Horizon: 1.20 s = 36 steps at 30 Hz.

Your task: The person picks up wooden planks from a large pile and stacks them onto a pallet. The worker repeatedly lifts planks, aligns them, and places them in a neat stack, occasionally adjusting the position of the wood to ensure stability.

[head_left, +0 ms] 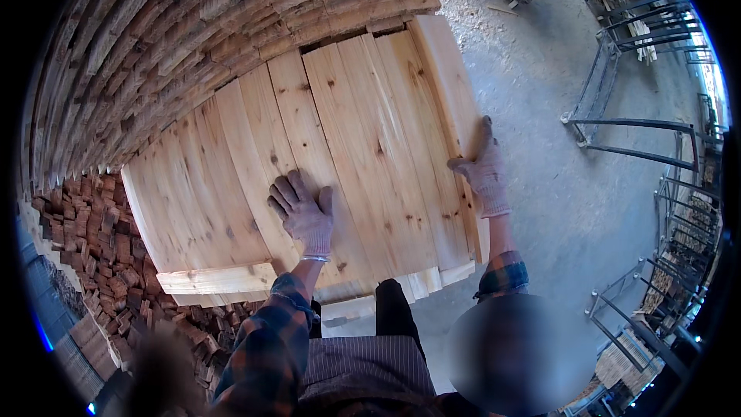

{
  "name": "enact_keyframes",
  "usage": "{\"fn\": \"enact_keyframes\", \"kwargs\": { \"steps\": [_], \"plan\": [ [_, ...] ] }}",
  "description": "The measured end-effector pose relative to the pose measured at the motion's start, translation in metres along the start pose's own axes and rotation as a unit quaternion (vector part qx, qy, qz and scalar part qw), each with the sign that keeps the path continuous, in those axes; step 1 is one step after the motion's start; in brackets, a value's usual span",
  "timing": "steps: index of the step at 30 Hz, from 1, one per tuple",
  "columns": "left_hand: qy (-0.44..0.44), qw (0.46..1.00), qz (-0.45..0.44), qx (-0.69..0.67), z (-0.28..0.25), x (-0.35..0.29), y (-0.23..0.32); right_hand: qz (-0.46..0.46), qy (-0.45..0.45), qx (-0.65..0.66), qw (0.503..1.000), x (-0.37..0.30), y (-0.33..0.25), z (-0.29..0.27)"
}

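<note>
Pale, knotty wooden boards (255, 139) lie side by side in a broad layer in front of me. My left hand (304, 215), in a dirty work glove, rests palm down near the middle of them with its fingers spread. At the right edge, a long board (449, 77) sits higher than its neighbours. Against its outer side is my gloved right hand (488, 177), thumb out over the wood and fingers stretched forward; its palm side is hidden. Across the near left end of the layer lies a short pale strip of wood (220, 278).
Beyond the boards rises a high stack of rough reddish-brown wood pieces (255, 8). A heap of small brown blocks (93, 255) lies at the left. Dark metal frames (633, 123) stand on the dusty concrete floor (540, 131) at the right, with racks of wood farther off.
</note>
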<state>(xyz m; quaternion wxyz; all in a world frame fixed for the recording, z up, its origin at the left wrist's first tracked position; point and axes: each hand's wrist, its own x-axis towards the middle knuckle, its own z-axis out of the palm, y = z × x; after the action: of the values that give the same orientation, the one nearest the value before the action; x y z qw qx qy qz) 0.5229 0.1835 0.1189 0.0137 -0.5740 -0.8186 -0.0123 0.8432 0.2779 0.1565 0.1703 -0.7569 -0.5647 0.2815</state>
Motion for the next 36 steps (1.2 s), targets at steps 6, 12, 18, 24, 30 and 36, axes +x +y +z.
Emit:
{"fn": "enact_keyframes", "kwargs": {
  "steps": [6, 12, 18, 24, 30, 36],
  "plan": [
    [0.027, 1.0, 0.001, 0.005, 0.001, -0.001, -0.007, 0.111, 0.089, 0.493, 0.859, -0.09, 0.009, -0.055],
    [0.027, 1.0, -0.012, 0.012, -0.004, 0.0, -0.008, 0.292, 0.038, 0.493, 0.819, -0.257, 0.063, -0.02],
    [-0.022, 0.955, 0.051, -0.291, -0.027, 0.001, -0.059, 0.327, 0.016, 0.534, 0.78, -0.295, 0.062, 0.095],
    [0.079, 0.96, -0.103, -0.248, -0.032, -0.024, -0.239, 0.362, 0.044, 0.582, 0.727, -0.276, 0.023, 0.088],
    [0.017, 0.988, -0.153, -0.017, -0.031, -0.054, -0.254, 0.288, 0.018, 0.457, 0.841, -0.29, 0.003, 0.048],
    [-0.022, 0.988, -0.149, -0.011, -0.037, -0.046, -0.262, -0.069, -0.192, -0.023, 0.979, -0.171, -0.152, 0.052]
  ]
}}
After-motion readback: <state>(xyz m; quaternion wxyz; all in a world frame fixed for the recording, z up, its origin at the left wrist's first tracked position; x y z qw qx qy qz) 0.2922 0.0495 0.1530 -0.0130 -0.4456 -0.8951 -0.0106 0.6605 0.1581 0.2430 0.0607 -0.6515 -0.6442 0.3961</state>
